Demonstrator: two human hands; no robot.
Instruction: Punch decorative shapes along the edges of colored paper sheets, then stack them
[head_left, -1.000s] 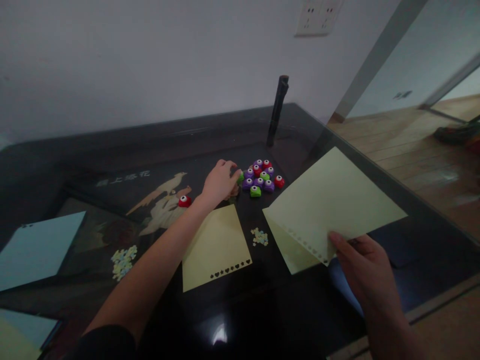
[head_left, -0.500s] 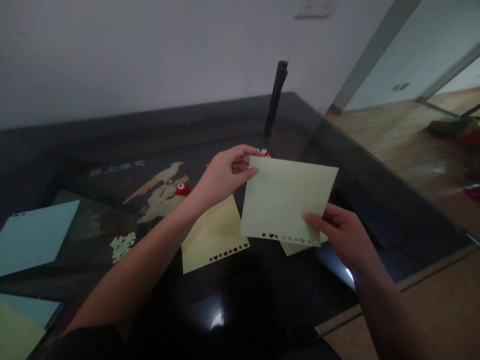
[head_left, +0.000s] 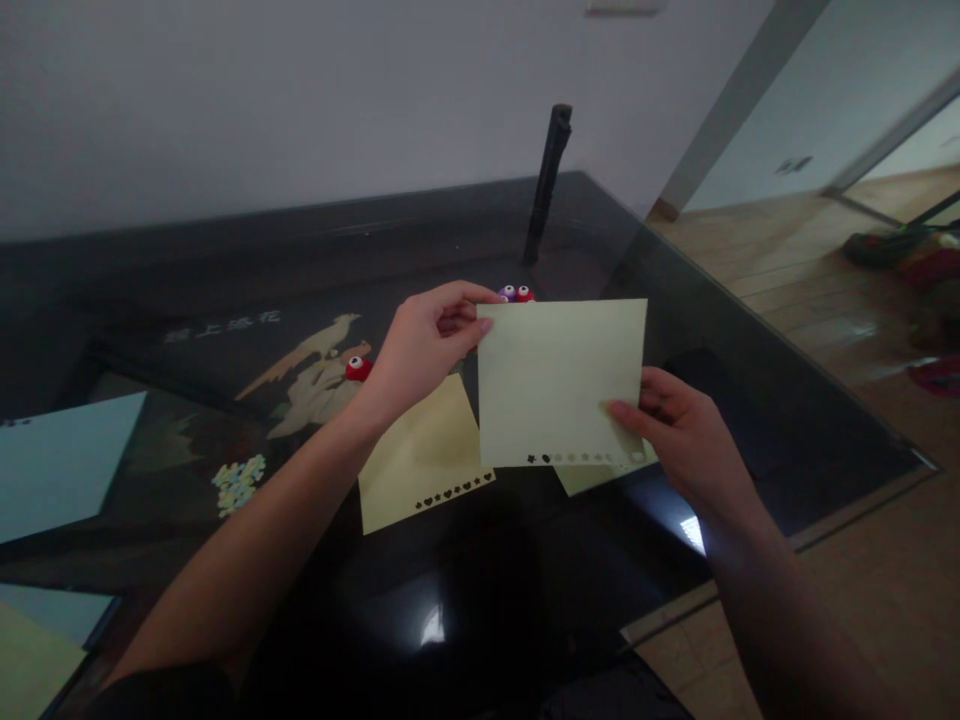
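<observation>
Both hands hold one pale yellow sheet (head_left: 559,380) up off the dark glass table (head_left: 465,600), roughly flat toward the camera.

Left hand (head_left: 420,350): thumb and forefinger pinched shut on the sheet's top left corner, other fingers curled loosely behind. Whether it also holds something small in the palm I cannot tell.

Right hand (head_left: 686,445): thumb on the front face near the bottom right corner, remaining fingers behind the paper, clamped on that corner. Fingers close together, not spread.

The sheet's bottom edge carries a row of punched shapes (head_left: 581,457): a star and a heart read dark at the left, the rest are pale and hard to make out.

Under it on the table:
- second yellow sheet (head_left: 420,460) lying flat, just below the left wrist, with a row of dark punched hearts and stars along its lower edge
- a corner of another yellow sheet (head_left: 589,478) peeking out below the held one
- two small punches, purple (head_left: 508,292) and red (head_left: 524,293), just visible above the held sheet's top edge
- one red punch (head_left: 358,368) apart, left of the left wrist
- a pile of paper cutouts (head_left: 238,482) further left
- light blue sheet (head_left: 64,465) at the left edge
- black stand (head_left: 546,185) upright near the far edge
</observation>
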